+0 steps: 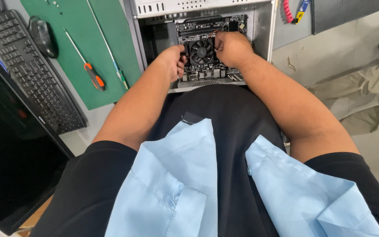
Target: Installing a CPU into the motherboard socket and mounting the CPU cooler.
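Head view: open computer case at far centre, circuit board flat inside. Left hand and right hand pinching opposite sides of cooler fan. Probably light, rigid, fragile; best gripped by frame edges, off blades.

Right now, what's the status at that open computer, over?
Left hand and right hand both grip the black cooler fan, seated on the motherboard. Nothing blocks them.
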